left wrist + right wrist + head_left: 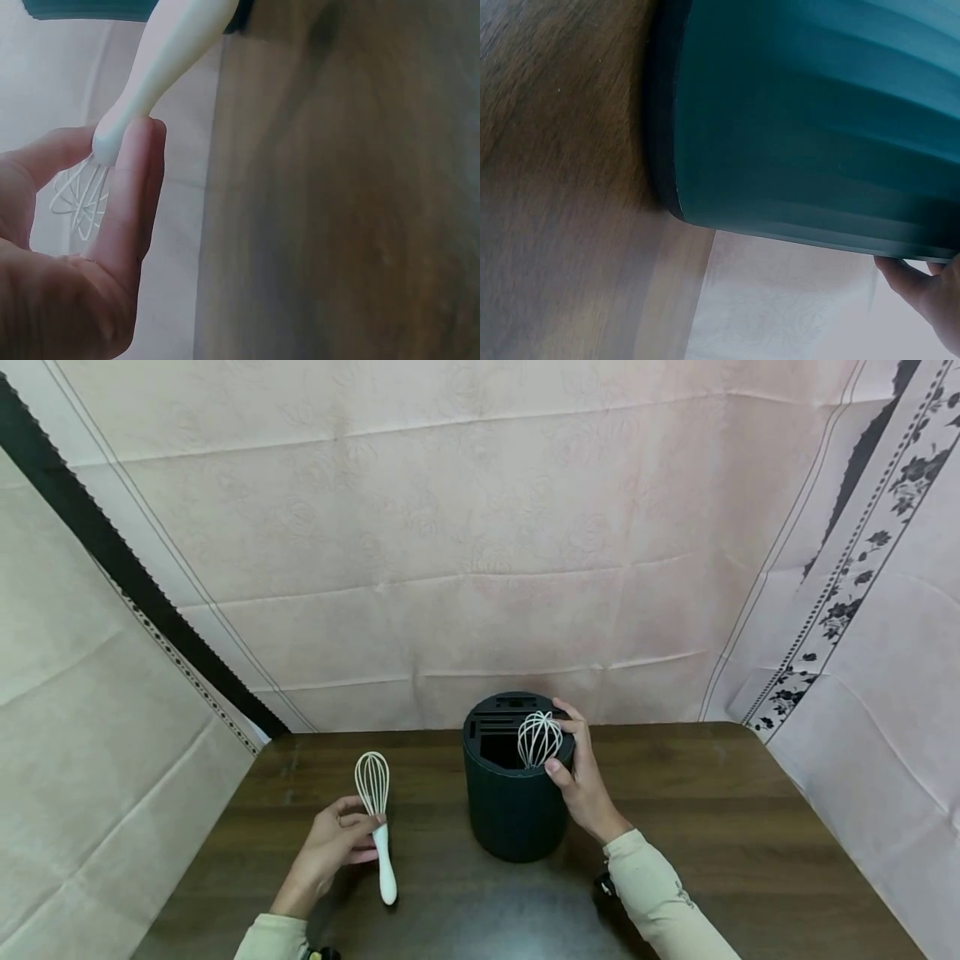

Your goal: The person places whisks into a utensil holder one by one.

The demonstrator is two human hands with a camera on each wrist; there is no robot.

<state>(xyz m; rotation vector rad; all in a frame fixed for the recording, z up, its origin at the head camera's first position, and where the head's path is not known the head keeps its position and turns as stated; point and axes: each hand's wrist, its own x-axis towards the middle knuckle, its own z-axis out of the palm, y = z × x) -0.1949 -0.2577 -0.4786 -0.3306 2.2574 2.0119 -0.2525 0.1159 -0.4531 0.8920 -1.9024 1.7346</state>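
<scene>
Pale sleeve cloth is lying nearest the camera: the left sleeve (272,937) is covering the forearm just behind the left hand (337,837). That hand is pinching a whisk (384,862) between thumb and fingertips, where the wires are meeting the handle. Its wire head is pointing up beyond the fingers and its handle is hanging down in front of them; whether the tip is touching the table (435,902), I cannot tell.

Between the two hands, nearer the right, a dark green holder (513,818) is standing upright on the table. Inside its opening, right beside the right hand's fingers, a second whisk (540,739) is resting with its wires sticking up. The right hand (588,785) is gripping the holder's rim, thumb on the near side and fingers on the far side; whether it is also touching those wires is not showing. The right sleeve (656,889) is trailing behind it.

Judging by this, the person is probably filling the holder, the right hand steadying it. The next move would likely be calling for lifting the left whisk rightward, handle down, over the opening, keeping its wires clear of the other whisk.
</scene>
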